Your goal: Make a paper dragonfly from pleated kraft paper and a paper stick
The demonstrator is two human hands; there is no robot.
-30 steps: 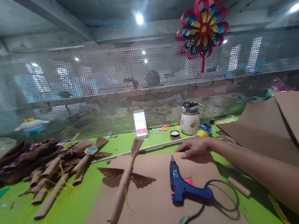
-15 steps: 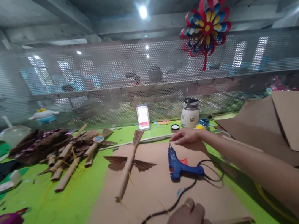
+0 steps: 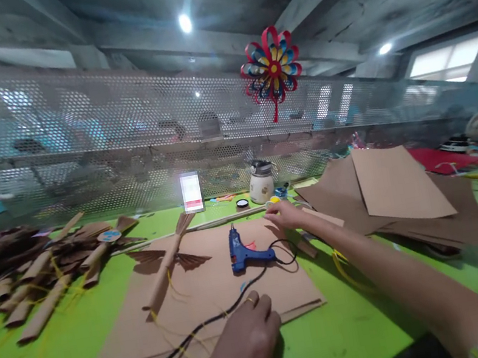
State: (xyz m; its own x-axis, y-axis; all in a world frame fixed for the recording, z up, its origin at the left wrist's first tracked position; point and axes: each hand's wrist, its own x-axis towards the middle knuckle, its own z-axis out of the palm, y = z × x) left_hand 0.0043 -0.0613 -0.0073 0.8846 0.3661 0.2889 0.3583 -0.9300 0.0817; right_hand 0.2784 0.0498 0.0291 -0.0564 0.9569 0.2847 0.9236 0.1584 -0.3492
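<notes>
A sheet of brown kraft paper (image 3: 221,287) lies in front of me, with a blue glue gun (image 3: 238,256) on it. My left hand (image 3: 251,331) rests at the paper's near edge, below the gun's black cord; its fingers are curled and their tips hidden. At the far right corner my right hand (image 3: 286,215) has its fingers bent together beside a yellow round thing (image 3: 274,200) and thin wooden sticks (image 3: 228,220); what is between the fingertips cannot be made out. A rolled-paper figure with pleated wings (image 3: 166,266) lies on the left of the sheet.
Several similar paper rolls (image 3: 46,305) with yellow strings are piled at the left. A white jar with a dark lid (image 3: 260,182) and a lit screen (image 3: 191,193) stand at the back. Brown sheets (image 3: 400,184) are stacked at the right. A paper flower (image 3: 274,68) hangs before the mesh partition.
My view has turned right, so everything appears shifted left. The fingers of my right hand, stretched out before, are now more bent. My left hand stays near the sheet's front edge.
</notes>
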